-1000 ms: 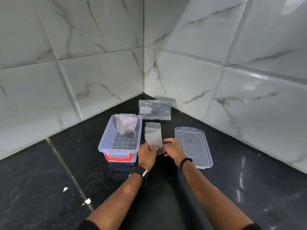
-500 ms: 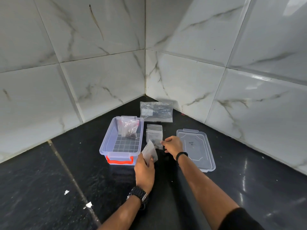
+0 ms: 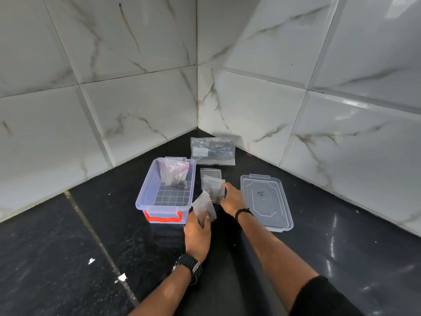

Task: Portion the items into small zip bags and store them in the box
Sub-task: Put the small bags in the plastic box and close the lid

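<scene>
— While the head view is up, entry one: where is the small zip bag (image 3: 204, 207) and how does it lie?
— Held off the floor (image 3: 68, 247) just right of the box (image 3: 145, 195), by its near-right corner. Long axis tilted, top edge pointing up and left; dark contents inside.
— Grip?
— Left hand (image 3: 197, 233): thumb and fingers curled, pinching the bag's lower end.
— Entry two, right hand (image 3: 232, 198)?
— Fingers bent onto a second filled bag (image 3: 213, 187) lying on the floor between box and lid (image 3: 265, 201); whether it grips or only touches, I cannot tell.
— Box contents?
— One filled bag (image 3: 174, 173), leaning upright against the far wall. A larger bag (image 3: 214, 150) lies beyond, near the tiled corner.
</scene>
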